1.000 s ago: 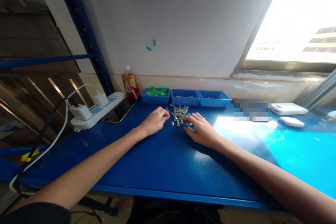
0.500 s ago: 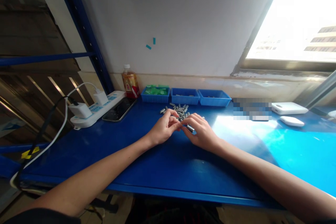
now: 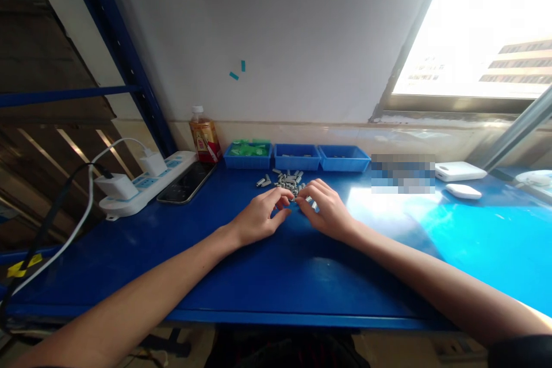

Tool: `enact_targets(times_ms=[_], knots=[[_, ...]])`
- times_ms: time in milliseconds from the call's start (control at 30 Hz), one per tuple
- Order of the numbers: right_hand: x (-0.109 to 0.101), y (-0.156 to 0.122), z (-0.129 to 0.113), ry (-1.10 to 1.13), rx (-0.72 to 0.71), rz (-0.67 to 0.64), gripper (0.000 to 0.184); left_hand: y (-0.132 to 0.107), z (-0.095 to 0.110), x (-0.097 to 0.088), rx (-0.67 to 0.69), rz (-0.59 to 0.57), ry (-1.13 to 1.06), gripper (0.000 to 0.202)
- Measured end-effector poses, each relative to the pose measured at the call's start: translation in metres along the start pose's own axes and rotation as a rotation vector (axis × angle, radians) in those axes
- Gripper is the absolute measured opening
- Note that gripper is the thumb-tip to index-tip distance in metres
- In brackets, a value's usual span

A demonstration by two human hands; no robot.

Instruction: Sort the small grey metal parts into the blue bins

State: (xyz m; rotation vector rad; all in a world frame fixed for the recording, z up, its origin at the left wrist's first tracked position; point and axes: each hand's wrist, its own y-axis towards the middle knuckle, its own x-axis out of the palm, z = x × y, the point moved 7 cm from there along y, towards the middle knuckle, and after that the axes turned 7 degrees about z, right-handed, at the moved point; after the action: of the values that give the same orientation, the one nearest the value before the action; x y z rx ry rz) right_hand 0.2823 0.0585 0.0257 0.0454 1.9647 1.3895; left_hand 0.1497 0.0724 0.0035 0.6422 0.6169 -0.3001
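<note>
A loose pile of small silvery metal cylinders (image 3: 287,179) lies on the blue table in front of my hands. My left hand (image 3: 261,215) is at the near side of the pile, its bent fingertips at the pieces and its thumb apart from them. I see nothing held in it. My right hand (image 3: 325,210) curls at the pile's right side, thumb and index fingertip close together. In its curl shows a metal cylinder (image 3: 314,204); the fingers partly cover it. The two hands' fingertips are close, with a small gap between them.
Behind the pile stand a blue bin of green pieces (image 3: 248,160) and two blue bins (image 3: 297,162) (image 3: 344,164) with a few small parts. Left are a phone (image 3: 186,183), a power strip (image 3: 116,206) and a drink bottle (image 3: 204,137). White devices (image 3: 460,171) lie right.
My hands have come apart from their fingertip contact. The left thumb has moved away from its fingers. The view has shifted slightly to the right.
</note>
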Motion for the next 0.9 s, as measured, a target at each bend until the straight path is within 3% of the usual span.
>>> enact_targets(times_ms=[100, 200, 267, 333, 467, 567, 667, 800, 900], knots=[[-0.024, 0.012, 0.003, -0.068, -0.066, 0.135, 0.006, 0.002, -0.003, -0.005, 0.058, 0.038, 0.127, 0.017], [-0.060, 0.026, 0.017, -0.160, -0.077, 0.356, 0.004, 0.005, -0.012, -0.008, 0.038, 0.074, 0.218, 0.016], [-0.081, 0.033, 0.038, -0.242, -0.030, 0.494, 0.007, 0.008, -0.019, -0.009, 0.012, 0.090, 0.295, 0.016], [-0.093, 0.037, 0.070, -0.337, 0.059, 0.548, 0.011, 0.011, -0.021, -0.007, 0.026, 0.077, 0.381, 0.021], [-0.086, 0.024, 0.149, -0.515, 0.330, 0.354, 0.026, 0.017, -0.023, 0.001, 0.061, -0.013, 0.457, 0.024], [-0.067, -0.003, 0.174, -0.558, 0.423, 0.159, 0.023, 0.016, -0.025, 0.003, 0.045, -0.057, 0.440, 0.016], [-0.044, -0.016, 0.150, -0.482, 0.327, 0.007, 0.018, 0.013, -0.026, 0.001, 0.028, -0.054, 0.380, 0.012], [-0.013, -0.003, 0.080, -0.291, 0.169, -0.105, 0.017, 0.011, -0.025, -0.005, 0.009, -0.001, 0.302, 0.014], [0.009, 0.003, 0.030, -0.223, 0.035, -0.187, 0.020, 0.011, -0.018, -0.014, 0.007, 0.107, 0.249, 0.017]])
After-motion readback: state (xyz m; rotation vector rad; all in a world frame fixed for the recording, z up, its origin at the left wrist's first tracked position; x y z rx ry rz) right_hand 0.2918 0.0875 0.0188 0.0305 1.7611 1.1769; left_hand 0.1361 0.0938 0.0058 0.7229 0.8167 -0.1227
